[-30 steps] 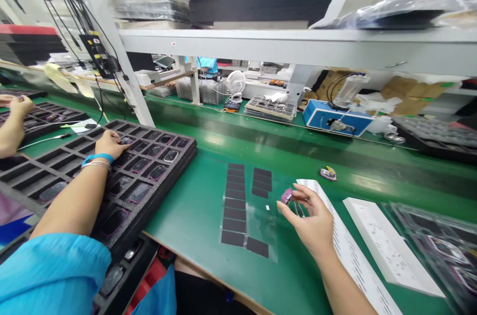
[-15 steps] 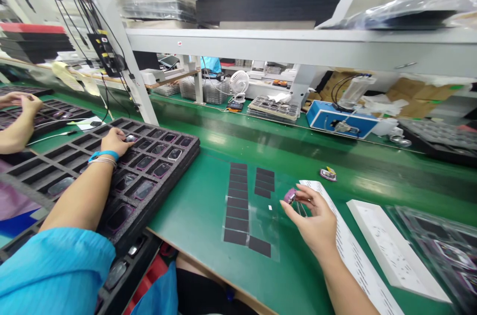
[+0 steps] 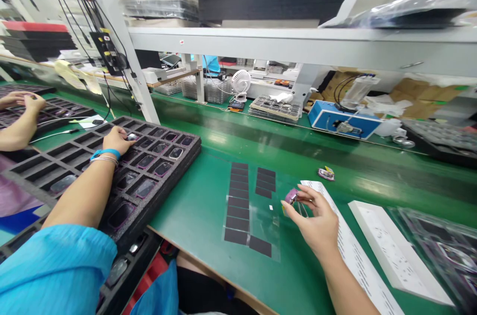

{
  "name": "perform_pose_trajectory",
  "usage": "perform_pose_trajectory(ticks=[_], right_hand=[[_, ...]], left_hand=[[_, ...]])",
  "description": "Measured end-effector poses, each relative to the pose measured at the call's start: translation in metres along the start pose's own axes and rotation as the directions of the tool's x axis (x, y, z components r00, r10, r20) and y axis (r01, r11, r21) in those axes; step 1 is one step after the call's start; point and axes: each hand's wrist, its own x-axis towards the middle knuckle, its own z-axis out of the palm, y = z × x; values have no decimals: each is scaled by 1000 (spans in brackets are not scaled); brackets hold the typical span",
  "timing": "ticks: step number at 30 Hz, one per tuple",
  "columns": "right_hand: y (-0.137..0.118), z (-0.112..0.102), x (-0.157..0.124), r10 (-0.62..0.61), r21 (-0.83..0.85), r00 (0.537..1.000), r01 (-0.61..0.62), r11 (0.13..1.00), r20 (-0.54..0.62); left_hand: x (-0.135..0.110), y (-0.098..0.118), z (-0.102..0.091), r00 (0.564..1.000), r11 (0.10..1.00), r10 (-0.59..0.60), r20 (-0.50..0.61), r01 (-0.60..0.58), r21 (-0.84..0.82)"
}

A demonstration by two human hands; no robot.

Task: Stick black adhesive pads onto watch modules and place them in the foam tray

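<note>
My left hand point(image 3: 118, 141) reaches into the black foam tray point(image 3: 70, 156), its fingers closed at a small shiny silver watch-case-like part point(image 3: 131, 137). Around it, several tray pockets hold purple-rimmed, dark-faced watch-like units point(image 3: 163, 168); pockets farther left hold nothing. Over the green bench, my right hand point(image 3: 316, 218) pinches a purple watch-like housing point(image 3: 291, 196) between thumb and fingers. Thin metal prongs point(image 3: 302, 208), perhaps tweezers, show below the fingers in that hand. A similar purple unit with a yellow piece point(image 3: 326, 173) lies on the bench beyond.
Clear film with black rectangular stickers point(image 3: 237, 205) lies between my hands. At right are a printed white sheet point(image 3: 350, 250), a white block point(image 3: 398, 250) and a clear tray point(image 3: 439, 235). A co-worker's hands point(image 3: 26, 106) are at far left. A white shelf beam point(image 3: 261, 44) crosses overhead.
The whole view has shifted slightly. The purple housing is turned a little in my right hand, and a yellow bit shows below it. My left hand stays at the same pocket.
</note>
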Motion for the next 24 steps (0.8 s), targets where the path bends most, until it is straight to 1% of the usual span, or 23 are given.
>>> perform_pose_trajectory(ticks=[10, 24], right_hand=[[0, -1, 0, 7, -15, 1000, -7, 1000, -2], [2, -1, -1, 17, -14, 1000, -17, 1000, 7]], left_hand=[[-1, 1, -1, 1000, 1000, -5, 0, 5, 1], [3, -3, 2, 1000, 1000, 3, -2, -3, 0]])
